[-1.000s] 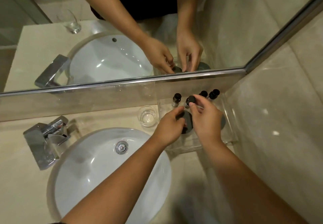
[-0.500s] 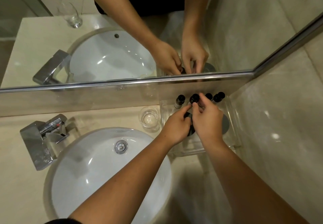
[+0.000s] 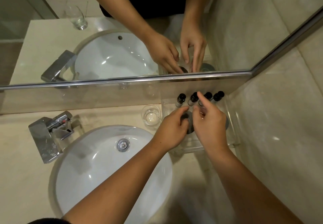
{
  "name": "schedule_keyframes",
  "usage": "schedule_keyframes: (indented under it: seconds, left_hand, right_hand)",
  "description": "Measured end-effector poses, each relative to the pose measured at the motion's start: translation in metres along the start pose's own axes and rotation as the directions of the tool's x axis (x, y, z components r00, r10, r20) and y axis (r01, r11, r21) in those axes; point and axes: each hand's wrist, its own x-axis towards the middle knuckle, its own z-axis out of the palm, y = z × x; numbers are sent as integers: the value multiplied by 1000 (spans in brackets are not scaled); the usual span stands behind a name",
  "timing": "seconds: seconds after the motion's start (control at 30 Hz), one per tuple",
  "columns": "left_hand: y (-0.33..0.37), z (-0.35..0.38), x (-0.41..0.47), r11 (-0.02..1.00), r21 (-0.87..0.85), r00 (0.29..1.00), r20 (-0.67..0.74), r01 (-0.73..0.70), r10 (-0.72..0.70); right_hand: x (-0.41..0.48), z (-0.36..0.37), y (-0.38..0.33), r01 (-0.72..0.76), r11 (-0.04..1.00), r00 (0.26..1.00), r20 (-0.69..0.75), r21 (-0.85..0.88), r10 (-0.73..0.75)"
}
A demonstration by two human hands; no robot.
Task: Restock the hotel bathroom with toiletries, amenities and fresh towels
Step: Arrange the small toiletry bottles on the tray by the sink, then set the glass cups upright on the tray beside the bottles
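reaching into the clear tray (image 3: 235, 129) at the back right corner of the counter (image 3: 104, 117), both hands work at the small bottles (image 3: 181, 99), which stand in a row along the tray's back edge, just under the mirror (image 3: 52, 52). the right hand (image 3: 211, 127) lays a straight index finger on one black cap (image 3: 193, 98) and seems to grip nothing; the left hand (image 3: 172, 131) curls over a dark round disc (image 3: 189, 125), and i cannot tell if it holds it. the bottles look light, stiff and easy to tip, so i would take one low on its body. the room is narrow: the wall (image 3: 279, 136) on the right, a glass (image 3: 151, 114) just beside the tray's left edge
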Motion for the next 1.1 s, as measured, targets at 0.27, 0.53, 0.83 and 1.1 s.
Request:
schedule_keyframes:
  seconds: [0.27,0.53,0.83,1.1]
  left_hand:
    - [-21,-43,-97,884,461,987,-90,-75,131]
    - [-64,-81,-224,815,567,962,-268,121,44]
    - [-143,-107,-361,785,467,871,-458,407,-179]
    - [-219,-109,-441,735,240,733,-487,634,-474]
  right_hand:
    - [-58,-9,-17,156,985,959,250,-75,-133]
    - [-148,10,-53,449,833,805,551,-324,-220]
    - [-247,52,-85,629,726,658,687,-278,-307]
    - [-305,69,-88,691,690,569,750,-215,-336]
